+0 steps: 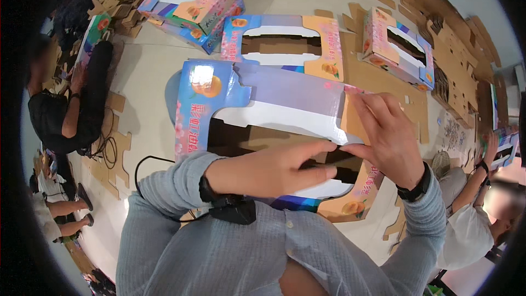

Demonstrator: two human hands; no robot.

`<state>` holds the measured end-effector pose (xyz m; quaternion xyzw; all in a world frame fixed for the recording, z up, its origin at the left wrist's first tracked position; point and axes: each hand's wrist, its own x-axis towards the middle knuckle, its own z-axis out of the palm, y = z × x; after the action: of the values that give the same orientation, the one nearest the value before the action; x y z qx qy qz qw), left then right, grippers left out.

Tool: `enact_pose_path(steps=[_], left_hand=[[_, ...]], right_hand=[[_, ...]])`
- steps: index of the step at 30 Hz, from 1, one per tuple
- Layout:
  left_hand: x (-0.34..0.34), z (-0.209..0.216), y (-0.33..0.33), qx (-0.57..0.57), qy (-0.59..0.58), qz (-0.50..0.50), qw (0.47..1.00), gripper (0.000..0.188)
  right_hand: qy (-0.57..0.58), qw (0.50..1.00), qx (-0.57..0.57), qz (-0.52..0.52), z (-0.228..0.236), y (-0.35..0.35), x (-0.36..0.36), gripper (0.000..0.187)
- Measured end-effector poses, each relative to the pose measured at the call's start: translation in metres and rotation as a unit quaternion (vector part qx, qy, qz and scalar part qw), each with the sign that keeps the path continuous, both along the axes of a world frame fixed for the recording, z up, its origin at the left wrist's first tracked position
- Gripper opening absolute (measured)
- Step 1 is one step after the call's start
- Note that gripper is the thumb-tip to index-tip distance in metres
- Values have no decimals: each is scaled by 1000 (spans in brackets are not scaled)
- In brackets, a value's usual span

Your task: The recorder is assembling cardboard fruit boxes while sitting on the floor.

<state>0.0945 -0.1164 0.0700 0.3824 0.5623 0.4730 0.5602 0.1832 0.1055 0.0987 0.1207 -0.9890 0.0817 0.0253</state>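
Observation:
In front of me lies a printed cardboard fruit box (296,98), blue, lilac and orange, with a large cut-out opening in its top. My right hand (389,137) pinches the orange corner panel (353,118) at the opening's right edge, fingers on top and thumb at the inner edge. Reaching across the opening, my left hand (263,172) has its fingers stretched out and apart. Its upper fingertip is close to the white inner edge (296,123) near my right thumb; whether it touches I cannot tell. At the box's upper left, the blue panel (211,85) has an uneven edge.
Similar boxes stand beyond: one behind (282,27), a stacked pair (192,0) at far left, another box (397,49) at right. Flat cardboard (383,85) covers floor there. A seated person (71,104) is at left; another person (466,214) handles a box at right.

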Motion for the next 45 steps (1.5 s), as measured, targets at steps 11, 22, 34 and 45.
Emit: enact_pose_path(steps=[11,22,34,45], left_hand=[[21,-53,23,-26,-558,228,797,32],[19,-60,23,25,-579,224,784,34],[-30,2,35,62,-290,155,942,39],[-24,-21,35,0,-330,124,936,40]], right_hand=[[-14,999,24,21,-2,6,-8,86],[2,999,-14,38,0,11,-9,84],[-126,932,-241,-239,14,33,54,59],[-171,719,-659,-140,-76,-22,73,84]])
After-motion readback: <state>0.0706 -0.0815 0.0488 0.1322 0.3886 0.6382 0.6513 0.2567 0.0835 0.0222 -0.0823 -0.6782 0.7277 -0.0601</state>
